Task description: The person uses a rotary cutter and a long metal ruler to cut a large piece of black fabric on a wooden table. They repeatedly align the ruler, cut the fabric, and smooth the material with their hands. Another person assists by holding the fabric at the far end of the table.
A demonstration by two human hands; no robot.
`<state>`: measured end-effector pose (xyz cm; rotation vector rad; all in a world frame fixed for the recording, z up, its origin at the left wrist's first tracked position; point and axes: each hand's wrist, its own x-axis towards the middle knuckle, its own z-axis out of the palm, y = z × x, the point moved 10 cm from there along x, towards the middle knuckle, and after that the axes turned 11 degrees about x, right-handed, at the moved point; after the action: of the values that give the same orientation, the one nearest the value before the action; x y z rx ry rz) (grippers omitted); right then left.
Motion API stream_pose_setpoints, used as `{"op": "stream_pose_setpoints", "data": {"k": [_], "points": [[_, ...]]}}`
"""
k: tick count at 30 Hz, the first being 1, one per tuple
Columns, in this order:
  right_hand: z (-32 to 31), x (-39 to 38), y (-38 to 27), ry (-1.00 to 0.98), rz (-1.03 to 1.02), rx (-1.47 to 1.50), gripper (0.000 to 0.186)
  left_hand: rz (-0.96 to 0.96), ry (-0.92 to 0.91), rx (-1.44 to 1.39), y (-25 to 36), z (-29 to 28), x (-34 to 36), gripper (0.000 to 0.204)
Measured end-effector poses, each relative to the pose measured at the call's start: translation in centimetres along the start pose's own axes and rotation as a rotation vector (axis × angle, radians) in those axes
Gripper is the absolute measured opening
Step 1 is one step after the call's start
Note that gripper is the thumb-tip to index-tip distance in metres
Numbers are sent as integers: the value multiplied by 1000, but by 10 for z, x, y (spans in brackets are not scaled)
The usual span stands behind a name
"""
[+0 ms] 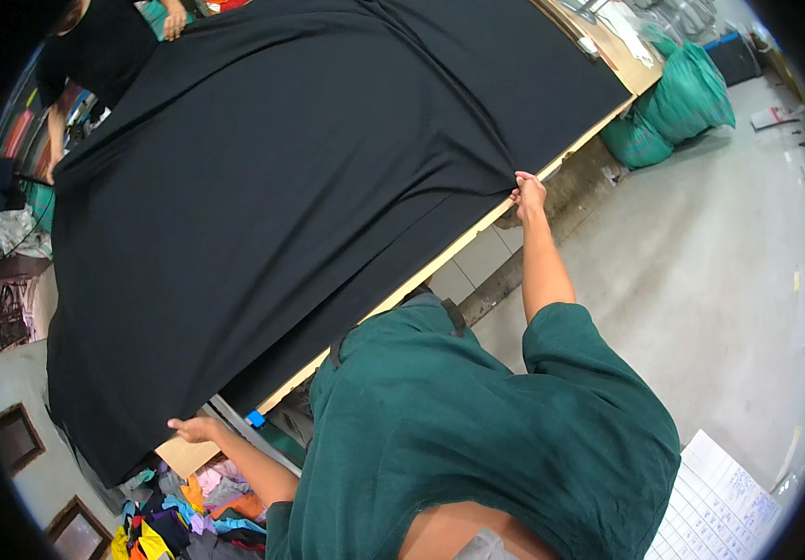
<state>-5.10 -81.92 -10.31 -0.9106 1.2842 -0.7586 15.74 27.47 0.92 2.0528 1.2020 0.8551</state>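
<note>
And the black cloth (281, 177) is spread right across the long table (463, 240), spilling past its left end in 1 broad sweep! Up at the near edge, the right hand (530, 194) has thumb and fingers pinching a gathered bit of the cloth, and just look at those creases fanning out from the grip! Down at lower left, the left hand (195, 429) has its fingers closed together, nipping the cloth's near border, the forearm passing beside a small blue piece (255, 419) at the table's corner

Across the way, a co-worker in black (104, 51) has 2 hands at the far border, the upper hand (175, 22) and the lower hand (54, 168), their fingers too small to read! Below the left hand sits a heap of coloured cloth pieces (188, 523); a green sack (687, 103) stands beyond the table's right end, and a ruled sheet (715, 509) shows at lower right
</note>
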Motion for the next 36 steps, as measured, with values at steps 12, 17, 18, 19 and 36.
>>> {"op": "stream_pose_setpoints", "data": {"k": [12, 17, 18, 19, 36], "points": [[-13, -34, 22, -20, -118, -80, 17, -331, 222, 287, -49, -54, 0, 67], [26, -81, 37, -177, -51, -181, 22, -220, -86, 585, -123, -31, 16, 76], [25, -94, 36, -158, -79, -241, 23, -243, -142, 576, -124, -17, 7, 76], [29, -106, 35, -151, -105, -301, 23, -273, -188, 565, -129, -12, 2, 76], [57, -223, 122, -154, -368, -493, 12, -46, -259, 444, -133, -5, -1, 72]]}}
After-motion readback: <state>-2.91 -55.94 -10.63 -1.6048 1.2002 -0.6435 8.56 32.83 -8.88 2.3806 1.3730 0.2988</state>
